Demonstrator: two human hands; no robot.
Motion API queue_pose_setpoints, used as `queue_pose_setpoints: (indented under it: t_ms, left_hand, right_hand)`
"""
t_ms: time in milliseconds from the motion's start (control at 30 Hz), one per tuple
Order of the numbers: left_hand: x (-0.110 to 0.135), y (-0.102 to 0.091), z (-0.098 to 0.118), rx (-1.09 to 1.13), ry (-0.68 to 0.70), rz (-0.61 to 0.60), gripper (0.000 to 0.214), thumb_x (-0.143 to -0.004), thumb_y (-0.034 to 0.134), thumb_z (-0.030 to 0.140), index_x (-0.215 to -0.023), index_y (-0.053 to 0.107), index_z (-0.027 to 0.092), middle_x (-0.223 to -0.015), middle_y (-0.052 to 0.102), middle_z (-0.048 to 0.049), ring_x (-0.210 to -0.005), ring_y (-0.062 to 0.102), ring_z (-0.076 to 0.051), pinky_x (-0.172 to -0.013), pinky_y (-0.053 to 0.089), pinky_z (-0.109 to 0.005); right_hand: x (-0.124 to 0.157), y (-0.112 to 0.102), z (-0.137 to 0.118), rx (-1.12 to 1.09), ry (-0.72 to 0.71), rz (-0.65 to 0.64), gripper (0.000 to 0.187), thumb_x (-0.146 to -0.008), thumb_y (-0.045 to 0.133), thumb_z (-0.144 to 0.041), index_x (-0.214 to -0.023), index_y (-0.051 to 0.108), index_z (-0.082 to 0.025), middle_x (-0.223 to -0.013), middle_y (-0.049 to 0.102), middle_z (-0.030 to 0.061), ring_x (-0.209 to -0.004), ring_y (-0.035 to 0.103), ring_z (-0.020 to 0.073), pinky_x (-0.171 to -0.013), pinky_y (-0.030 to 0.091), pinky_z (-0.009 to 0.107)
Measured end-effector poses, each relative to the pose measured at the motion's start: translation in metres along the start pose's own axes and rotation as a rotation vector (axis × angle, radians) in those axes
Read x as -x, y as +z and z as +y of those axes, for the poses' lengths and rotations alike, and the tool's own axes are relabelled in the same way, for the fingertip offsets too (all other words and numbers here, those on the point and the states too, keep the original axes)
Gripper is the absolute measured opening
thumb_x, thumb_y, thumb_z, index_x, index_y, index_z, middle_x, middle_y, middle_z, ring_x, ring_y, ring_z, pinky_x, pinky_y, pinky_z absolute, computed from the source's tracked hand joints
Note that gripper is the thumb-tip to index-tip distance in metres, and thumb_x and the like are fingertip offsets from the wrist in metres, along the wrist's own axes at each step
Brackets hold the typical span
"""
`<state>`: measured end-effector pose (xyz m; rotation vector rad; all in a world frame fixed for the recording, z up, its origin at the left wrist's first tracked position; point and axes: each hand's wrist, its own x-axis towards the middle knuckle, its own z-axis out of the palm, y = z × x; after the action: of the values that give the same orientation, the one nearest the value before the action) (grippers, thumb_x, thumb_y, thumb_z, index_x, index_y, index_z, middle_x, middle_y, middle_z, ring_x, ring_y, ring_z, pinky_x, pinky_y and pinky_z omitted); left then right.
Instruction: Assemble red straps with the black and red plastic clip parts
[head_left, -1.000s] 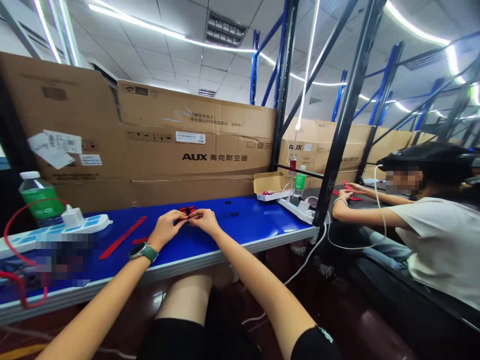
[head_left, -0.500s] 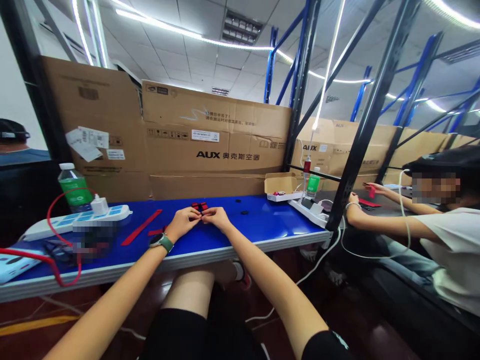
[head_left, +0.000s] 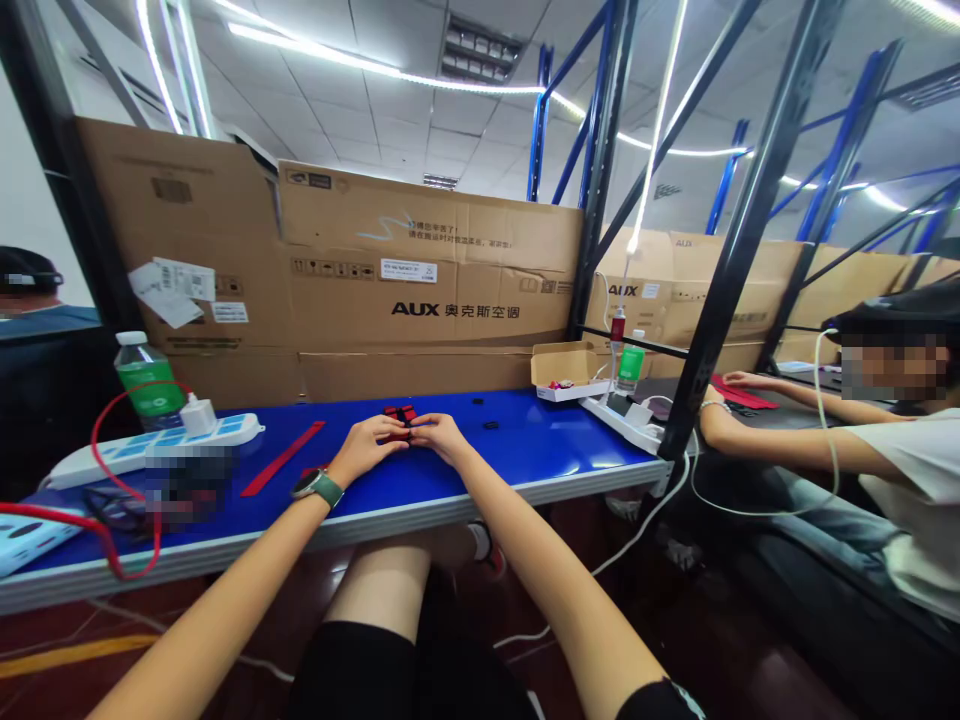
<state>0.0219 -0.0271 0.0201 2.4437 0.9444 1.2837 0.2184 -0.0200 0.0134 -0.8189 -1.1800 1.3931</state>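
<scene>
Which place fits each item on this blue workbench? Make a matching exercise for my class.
Things:
1. green-labelled water bottle
2. long red strip
3. open cardboard box
4. small red piece

Places:
A. held between the left hand and right hand
B. lying flat, left of both hands
C. standing behind the white power strip
D. near the right end of the blue bench

Pairs: 1-C, 2-B, 3-D, 4-A

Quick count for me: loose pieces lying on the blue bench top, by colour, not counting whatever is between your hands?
Red strips: 2 (long strip, short strip)
Black pieces: 2 ()
Total: 4
Not counted: the red-and-black part pinched between the left hand and right hand.
</scene>
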Motion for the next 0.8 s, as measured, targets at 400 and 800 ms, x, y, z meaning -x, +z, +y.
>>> queue_pose_setpoints:
  t_ms: [400, 800]
  left_hand:
    - [-0.001, 0.004, 0.009, -0.193, 0.029, -0.062, 0.032, -0.08, 0.069, 0.037, -0.107, 0.074, 0.021, -0.107, 0.076, -0.0078, -0.097, 0.071, -0.024, -0.089, 0.055, -0.035]
    - [0.007, -0.001, 0.0, -0.481, -0.128, -0.093, 0.043, -0.086, 0.063, 0.055, -0.113, 0.074, 0.024, -0.12, 0.072, -0.0093, -0.111, 0.067, -0.03, -0.096, 0.049, -0.039]
  right_hand:
    - [-0.008, 0.002, 0.008, 0.282, -0.075, 0.125, 0.034, -0.058, 0.072, -0.007, -0.085, 0.057, -0.019, -0.056, 0.064, -0.007, -0.047, 0.059, 0.0109, -0.052, 0.047, 0.02]
    - [-0.01, -0.017, 0.004, 0.801, -0.408, 0.655, 0.023, -0.072, 0.051, -0.006, -0.09, 0.057, -0.018, -0.086, 0.063, 0.0059, -0.086, 0.063, 0.0213, -0.086, 0.051, 0.033]
